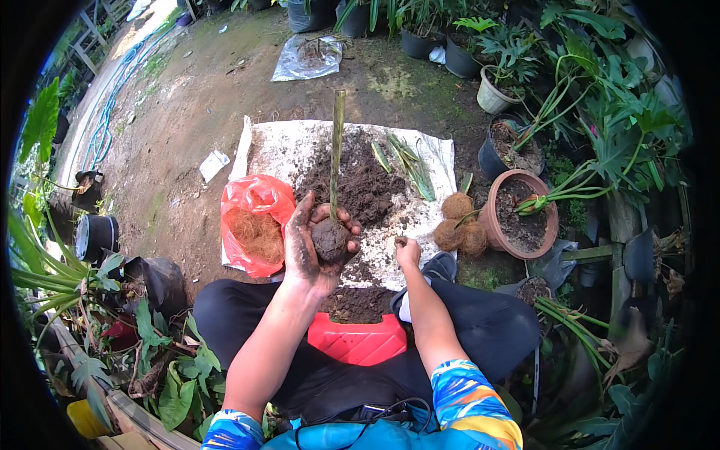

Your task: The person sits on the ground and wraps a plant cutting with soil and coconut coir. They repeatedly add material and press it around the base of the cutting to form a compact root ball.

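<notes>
My left hand (302, 247), muddy and palm up, cups a dark ball of wet soil (330, 241). From the ball a long, narrow green leaf (337, 150) stands upright. To the right, apart from the ball, my right hand (409, 253) is closed above the sheet's near edge; what its fingers pinch, if anything, is too small to make out. Loose dark soil (364, 191) is heaped on a white sack sheet (281, 139) beyond the hands. Several long green leaves (412, 166) lie right of the heap. A red plastic bag (259, 191) holds brown fibre (255, 234) at the left.
Three fibre-wrapped balls (472, 238) sit beside a terracotta pot (551, 232) at the right. Between my legs is a red plastic object (356, 341), with soil beyond it. Potted plants line both sides; a blue hose (105, 112) runs along the far left.
</notes>
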`<act>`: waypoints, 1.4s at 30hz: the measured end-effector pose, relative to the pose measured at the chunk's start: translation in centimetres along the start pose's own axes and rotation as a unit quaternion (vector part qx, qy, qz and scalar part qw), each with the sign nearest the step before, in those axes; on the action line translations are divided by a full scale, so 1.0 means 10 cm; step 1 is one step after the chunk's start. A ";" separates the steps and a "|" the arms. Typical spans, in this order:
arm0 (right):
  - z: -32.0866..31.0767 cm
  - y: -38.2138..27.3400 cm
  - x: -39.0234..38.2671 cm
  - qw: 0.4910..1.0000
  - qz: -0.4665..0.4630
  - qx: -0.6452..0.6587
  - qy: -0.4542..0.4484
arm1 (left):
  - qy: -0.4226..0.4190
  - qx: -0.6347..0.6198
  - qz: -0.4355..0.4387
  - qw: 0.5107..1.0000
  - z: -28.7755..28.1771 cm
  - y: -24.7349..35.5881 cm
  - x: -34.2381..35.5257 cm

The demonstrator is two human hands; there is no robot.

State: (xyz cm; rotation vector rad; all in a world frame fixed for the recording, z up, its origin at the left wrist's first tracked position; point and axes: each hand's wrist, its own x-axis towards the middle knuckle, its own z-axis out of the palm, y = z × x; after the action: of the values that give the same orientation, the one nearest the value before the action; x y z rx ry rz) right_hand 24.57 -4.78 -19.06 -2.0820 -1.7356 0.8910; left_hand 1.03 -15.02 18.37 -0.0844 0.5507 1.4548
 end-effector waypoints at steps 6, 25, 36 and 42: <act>-0.78 -0.98 -0.23 0.724 0.142 0.653 -0.170 | 0.028 0.111 -0.020 0.993 -0.05 -0.21 0.19; -2.25 -2.76 -2.07 0.850 -0.513 0.060 0.098 | -0.081 0.083 0.118 0.986 -0.13 -0.33 0.28; -2.08 -2.62 -1.63 0.814 -0.498 0.289 0.079 | -0.015 0.062 0.024 0.998 0.13 -0.41 0.29; -1.83 -2.54 -1.48 0.816 -0.498 0.287 0.051 | 0.030 0.116 0.056 0.991 -0.01 -0.40 0.41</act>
State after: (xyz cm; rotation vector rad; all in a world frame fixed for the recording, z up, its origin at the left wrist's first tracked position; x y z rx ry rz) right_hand 14.87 -10.05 13.77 -0.6361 -1.8185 0.7627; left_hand 4.86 -11.89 15.51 0.0879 0.7814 1.4915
